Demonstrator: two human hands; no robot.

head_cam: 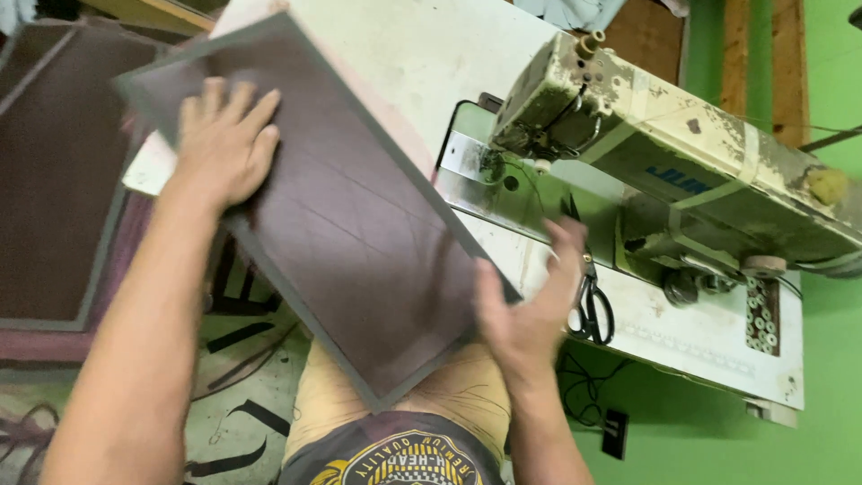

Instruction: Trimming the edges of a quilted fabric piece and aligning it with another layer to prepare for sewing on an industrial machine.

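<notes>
Brown panel [341, 224], long axis diagonal, left hand [224, 135] flat atop, right hand [530, 305] seemingly gripping edge

The left hand [224, 144] lies flat, fingers spread, on the panel's [350, 224] far end; the right hand [530, 305], blurred, grips its near edge.

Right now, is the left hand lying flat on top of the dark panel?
Yes, the left hand lies palm-down with fingers spread on the dark panel near its far corner.
</notes>
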